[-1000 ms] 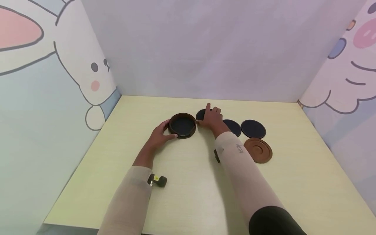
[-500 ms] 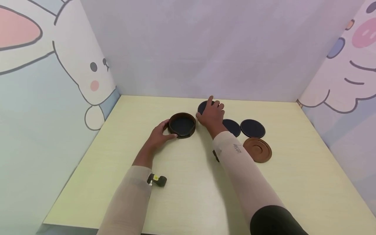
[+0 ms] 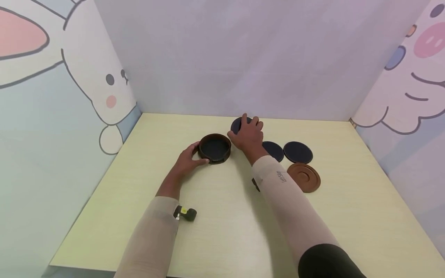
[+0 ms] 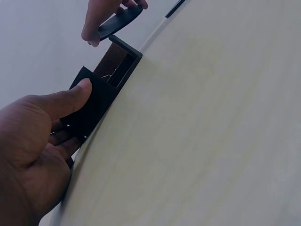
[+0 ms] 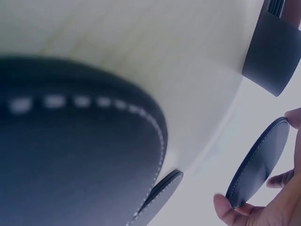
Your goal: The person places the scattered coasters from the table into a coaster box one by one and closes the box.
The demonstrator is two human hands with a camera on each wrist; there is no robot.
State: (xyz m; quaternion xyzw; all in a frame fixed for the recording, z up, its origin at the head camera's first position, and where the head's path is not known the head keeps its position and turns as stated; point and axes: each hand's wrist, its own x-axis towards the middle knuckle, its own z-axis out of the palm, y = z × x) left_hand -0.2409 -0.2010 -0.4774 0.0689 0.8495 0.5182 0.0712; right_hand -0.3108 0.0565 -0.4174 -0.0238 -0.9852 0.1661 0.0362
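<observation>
My left hand holds the near left side of a round black coaster holder with a brown inner wall, standing on the table. In the left wrist view the thumb presses the holder's outer wall, beside a gap in it. To the holder's right and behind, my right hand grips a round black coaster by its edges. The left wrist view shows this coaster raised and tilted above the holder's rim. White stitching rings the held coaster in the right wrist view.
Two more black coasters lie flat right of the right wrist, one partly behind it. Nearer stands a brown round lid-like disc with a raised ring, partly covered by the right sleeve. A wall closes the table's far edge.
My right hand has lifted the coaster off the table and moved it away from me, then slightly left. The left hand and the holder have stayed put.
</observation>
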